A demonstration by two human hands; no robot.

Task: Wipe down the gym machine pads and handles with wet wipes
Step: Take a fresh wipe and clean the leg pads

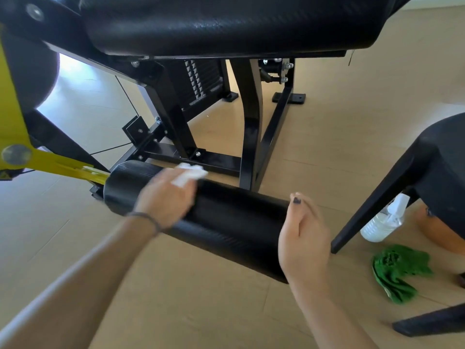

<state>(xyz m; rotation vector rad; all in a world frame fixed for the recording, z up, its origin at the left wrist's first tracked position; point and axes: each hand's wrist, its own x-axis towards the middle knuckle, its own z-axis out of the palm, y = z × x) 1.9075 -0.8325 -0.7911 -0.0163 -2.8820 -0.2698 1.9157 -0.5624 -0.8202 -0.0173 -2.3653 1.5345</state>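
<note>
A black roller pad (226, 217) of the gym machine lies low across the middle of the head view, fixed at its left end to a yellow arm (57, 165). My left hand (166, 197) lies over the top of the roller near that end and holds a white wet wipe (188, 173) against it; the hand is blurred. My right hand (304, 238) presses flat against the roller's right end face, its fingers straight. Above hangs the big black seat pad (226, 23).
The black steel frame (249, 137) and weight stack (201, 79) stand behind the roller. At right are a black plastic chair (402, 177), a white spray bottle (385, 220) under it, a green cloth (397, 270) on the tan floor, and someone's leg (442, 230).
</note>
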